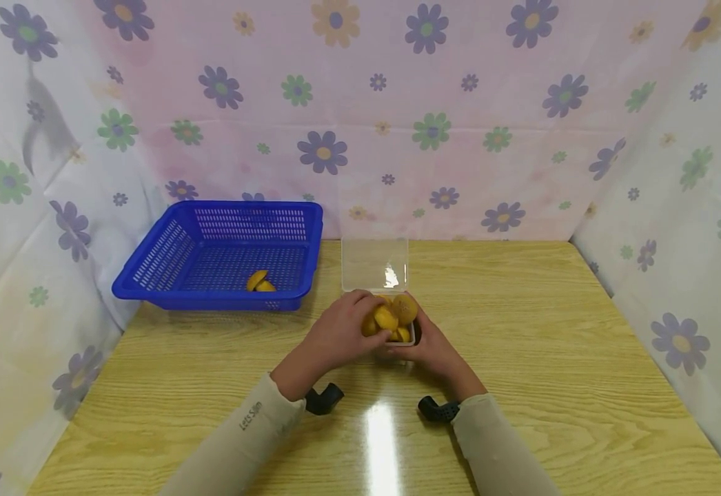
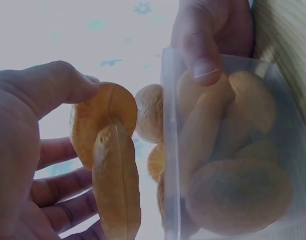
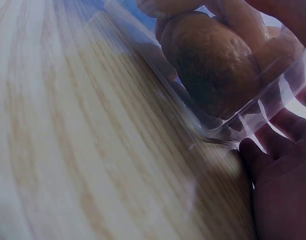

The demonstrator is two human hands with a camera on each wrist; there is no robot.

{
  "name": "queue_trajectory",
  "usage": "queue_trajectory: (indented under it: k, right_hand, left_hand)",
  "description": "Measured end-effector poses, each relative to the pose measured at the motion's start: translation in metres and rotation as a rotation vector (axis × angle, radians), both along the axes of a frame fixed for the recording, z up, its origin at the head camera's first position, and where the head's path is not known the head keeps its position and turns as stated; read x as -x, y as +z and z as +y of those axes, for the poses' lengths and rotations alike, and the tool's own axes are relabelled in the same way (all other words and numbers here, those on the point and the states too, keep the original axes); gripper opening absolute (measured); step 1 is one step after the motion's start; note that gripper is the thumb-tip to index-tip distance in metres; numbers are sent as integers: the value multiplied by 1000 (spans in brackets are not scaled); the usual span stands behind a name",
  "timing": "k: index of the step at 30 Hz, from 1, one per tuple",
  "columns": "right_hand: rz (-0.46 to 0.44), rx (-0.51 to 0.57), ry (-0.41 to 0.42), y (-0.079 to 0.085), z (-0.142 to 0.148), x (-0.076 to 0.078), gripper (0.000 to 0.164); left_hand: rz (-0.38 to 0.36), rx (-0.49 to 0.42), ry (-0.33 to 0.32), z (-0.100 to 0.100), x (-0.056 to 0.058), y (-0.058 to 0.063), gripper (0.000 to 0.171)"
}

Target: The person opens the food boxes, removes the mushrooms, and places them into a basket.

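Observation:
A clear plastic box (image 1: pixel 412 336) full of yellow-orange, rounded food-like pieces (image 2: pixel 237 197) sits mid-table, its clear lid (image 1: pixel 369 262) swung back behind it. My right hand (image 1: pixel 431 350) grips the box's right side, with the thumb over the near side. Over the box's open top, my left hand (image 1: pixel 338 334) pinches two smooth yellow-orange pieces (image 2: pixel 117 180) that carry a lengthwise seam, lying against each other. In the left wrist view, the thumb presses the upper one. A brownish round piece (image 1: pixel 405 309) shows beside the left fingers. The exact kind of these pieces is unclear.
A blue plastic basket (image 1: pixel 211 295) stands at the back left, with a few yellow-orange pieces (image 1: pixel 261 281) in its near right part. Dark curved wrist mounts (image 1: pixel 325 399) show under both forearms. A flowered curtain (image 1: pixel 373 138) encloses the wooden table (image 1: pixel 553 358) at the back and sides.

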State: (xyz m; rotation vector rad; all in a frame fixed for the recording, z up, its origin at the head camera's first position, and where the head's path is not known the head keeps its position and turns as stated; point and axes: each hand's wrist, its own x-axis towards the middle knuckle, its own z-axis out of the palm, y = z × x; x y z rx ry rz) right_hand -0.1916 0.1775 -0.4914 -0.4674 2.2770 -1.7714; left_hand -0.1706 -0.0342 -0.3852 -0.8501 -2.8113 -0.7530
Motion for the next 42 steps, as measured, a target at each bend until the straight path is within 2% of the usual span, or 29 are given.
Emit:
queue_trajectory:
  k: [7,11,15,23,35,42]
  right_hand:
    - [-16,-21,14,25,-3,-11,108]
    - [-5,-18,19,30,-4,-13,108]
    - [-8,-15,20,31,-4,-13,108]
    - [-7,5,37,28,-4,-12,109]
    - [5,-39,22,30,-5,-14,107]
    - [-4,-25,24,29,-5,-14,107]
  left_hand:
    - [-34,-98,7,-9,3,6,49]
    - [-27,-132,26,-14,4,8,49]
    - [-9,-151,38,-19,6,11,47]
    - [-33,-144,85,-30,9,19,49]
    - [-12,-192,151,-50,18,16,48]
    - [-23,-214,196,-62,23,17,49]
